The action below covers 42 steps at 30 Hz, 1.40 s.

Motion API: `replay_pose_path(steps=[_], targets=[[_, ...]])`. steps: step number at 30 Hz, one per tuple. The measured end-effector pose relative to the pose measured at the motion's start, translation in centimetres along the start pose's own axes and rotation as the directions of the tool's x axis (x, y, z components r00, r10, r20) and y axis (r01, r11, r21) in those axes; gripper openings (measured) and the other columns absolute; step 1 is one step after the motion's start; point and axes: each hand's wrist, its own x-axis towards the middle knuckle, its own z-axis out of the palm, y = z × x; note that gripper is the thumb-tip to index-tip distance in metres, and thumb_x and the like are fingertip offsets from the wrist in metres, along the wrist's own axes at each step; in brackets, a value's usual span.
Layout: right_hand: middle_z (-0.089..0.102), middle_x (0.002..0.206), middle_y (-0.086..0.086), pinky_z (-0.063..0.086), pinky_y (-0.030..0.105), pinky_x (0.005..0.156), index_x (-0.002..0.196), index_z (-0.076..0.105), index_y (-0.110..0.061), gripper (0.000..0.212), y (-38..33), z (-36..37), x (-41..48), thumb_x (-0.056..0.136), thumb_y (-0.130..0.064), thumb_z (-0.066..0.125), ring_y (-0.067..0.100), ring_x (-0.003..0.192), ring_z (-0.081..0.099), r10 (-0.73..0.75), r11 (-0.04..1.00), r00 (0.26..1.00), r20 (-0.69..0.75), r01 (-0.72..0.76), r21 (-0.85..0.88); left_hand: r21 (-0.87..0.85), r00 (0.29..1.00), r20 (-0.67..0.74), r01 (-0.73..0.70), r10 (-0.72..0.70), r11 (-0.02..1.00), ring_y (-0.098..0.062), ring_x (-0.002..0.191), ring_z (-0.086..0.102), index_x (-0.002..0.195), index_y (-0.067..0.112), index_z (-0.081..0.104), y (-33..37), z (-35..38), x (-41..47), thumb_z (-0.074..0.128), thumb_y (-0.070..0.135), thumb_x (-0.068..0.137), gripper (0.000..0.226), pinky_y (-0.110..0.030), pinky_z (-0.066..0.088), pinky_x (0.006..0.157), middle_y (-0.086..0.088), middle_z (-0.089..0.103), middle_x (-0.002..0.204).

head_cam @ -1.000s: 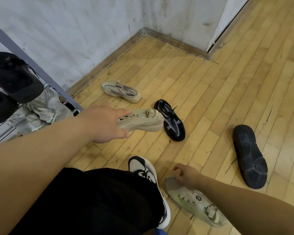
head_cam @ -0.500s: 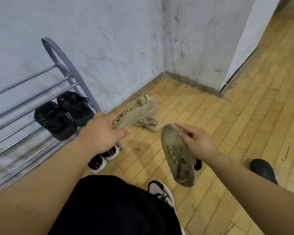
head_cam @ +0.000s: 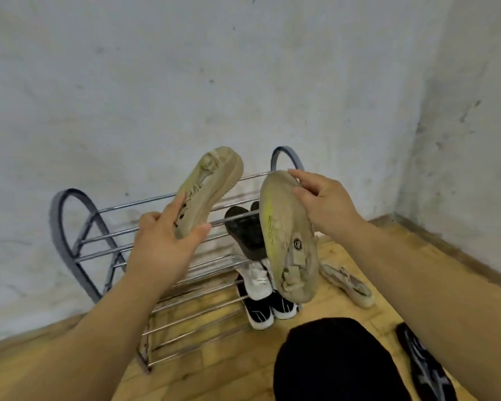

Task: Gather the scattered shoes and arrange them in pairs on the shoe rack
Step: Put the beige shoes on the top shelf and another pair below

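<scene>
My left hand point(head_cam: 165, 241) grips a beige lace-up sneaker point(head_cam: 211, 186) by one end, its other end pointing up over the top bars of the metal shoe rack point(head_cam: 70, 227). My right hand point(head_cam: 324, 204) pinches one end of a second beige sneaker point(head_cam: 289, 244), which hangs downward in front of the rack's right side. Black shoes point(head_cam: 243, 230) sit on an upper shelf, grey-white sneakers point(head_cam: 256, 277) on a lower one, and black-and-white shoes point(head_cam: 261, 314) at the bottom.
A beige-grey sneaker point(head_cam: 347, 282) lies on the wooden floor right of the rack. A black shoe point(head_cam: 425, 366) lies at the lower right. My black-clad knee point(head_cam: 330, 363) fills the lower middle. White walls meet in a corner at the right.
The view swung left from the floor to face the rack. Both hands rose with their beige sneakers and now hold them up in front of the rack.
</scene>
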Motion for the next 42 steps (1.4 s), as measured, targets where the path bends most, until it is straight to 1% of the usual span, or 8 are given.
replay_pose_path(steps=[7,12,17,24,28,35,39,42], targets=[[0.072,0.097,-0.006,0.061,0.035,0.069,0.129,0.068,-0.034,0.031,-3.0,8.9,7.1,0.099,-0.029,0.065,0.013,0.08,0.07,0.148,0.984,0.982,0.119,-0.158,0.078,0.009,0.994,-0.091,0.069,-0.068,0.998,-0.024,0.099,0.055,0.153,0.056,0.026,-8.5,-4.4,1.8,0.059,0.073,0.086,0.077,-0.035,0.045,0.085,-0.002,0.044,0.118],[0.071,0.121,0.006,0.047,0.019,0.044,0.136,0.066,-0.026,0.037,-2.4,13.7,13.3,0.1,-0.026,0.065,0.012,0.074,0.065,0.215,0.974,0.961,0.172,-0.224,0.034,0.016,0.986,-0.122,0.117,-0.114,0.993,-0.028,0.106,0.053,0.153,0.06,0.018,-11.3,-4.4,4.1,0.058,0.072,0.088,0.077,-0.043,0.051,0.093,-0.001,0.037,0.119],[0.071,0.106,-0.001,0.057,0.024,0.061,0.135,0.066,-0.022,0.034,-1.2,16.6,18.0,0.101,-0.022,0.063,0.009,0.081,0.066,0.283,0.959,0.934,0.218,-0.278,-0.056,0.018,0.98,-0.125,0.159,-0.155,0.987,-0.027,0.107,0.051,0.152,0.062,0.014,-12.7,-3.1,6.9,0.052,0.079,0.084,0.081,-0.047,0.053,0.093,0.0,0.037,0.121],[0.065,0.128,0.005,0.051,0.02,0.069,0.138,0.065,-0.02,0.042,2.6,19.1,23.6,0.096,-0.026,0.071,0.016,0.093,0.065,0.288,0.93,0.939,0.189,-0.227,-0.289,0.084,0.985,-0.105,0.146,-0.137,0.986,-0.027,0.114,0.053,0.153,0.059,0.015,-13.8,-0.9,10.0,0.048,0.082,0.083,0.081,-0.049,0.053,0.097,-0.002,0.039,0.133],[0.062,0.139,0.007,0.052,0.04,0.104,0.139,0.063,-0.012,0.047,4.1,19.2,24.3,0.097,-0.034,0.068,0.027,0.12,0.063,0.314,0.931,0.933,0.175,-0.266,-0.25,0.093,0.988,-0.092,0.129,-0.121,0.987,-0.025,0.117,0.053,0.155,0.055,0.016,-14.0,-0.1,10.3,0.049,0.081,0.084,0.083,-0.048,0.052,0.099,-0.001,0.039,0.138],[0.053,0.137,-0.014,0.045,0.023,0.088,0.14,0.054,-0.043,0.05,-2.8,14.1,15.8,0.092,-0.052,0.067,0.004,0.117,0.058,-0.012,0.993,0.946,0.324,0.05,-0.109,0.103,0.999,-0.016,-0.049,0.051,0.993,-0.019,0.126,0.045,0.154,0.06,0.016,-11.9,-0.2,9.4,0.053,0.078,0.083,0.082,-0.045,0.049,0.103,0.007,0.038,0.145],[0.053,0.141,-0.029,0.052,0.034,0.102,0.138,0.043,-0.066,0.062,-3.6,10.1,10.1,0.084,-0.061,0.072,0.001,0.125,0.058,-0.077,0.992,0.871,0.486,0.115,-0.049,0.134,0.963,0.115,-0.258,0.244,0.957,-0.019,0.137,0.036,0.153,0.062,0.019,-8.9,0.0,8.2,0.049,0.081,0.081,0.081,-0.043,0.036,0.115,0.008,0.03,0.156],[0.05,0.142,-0.034,0.051,0.036,0.106,0.142,0.043,-0.062,0.078,-3.1,7.2,7.4,0.075,-0.052,0.082,0.0,0.128,0.056,-0.081,0.992,0.85,0.521,0.119,-0.041,0.173,0.906,0.194,-0.408,0.375,0.896,-0.016,0.136,0.034,0.154,0.058,0.024,-6.5,0.7,7.2,0.051,0.077,0.083,0.079,-0.041,0.031,0.115,0.009,0.03,0.155]])
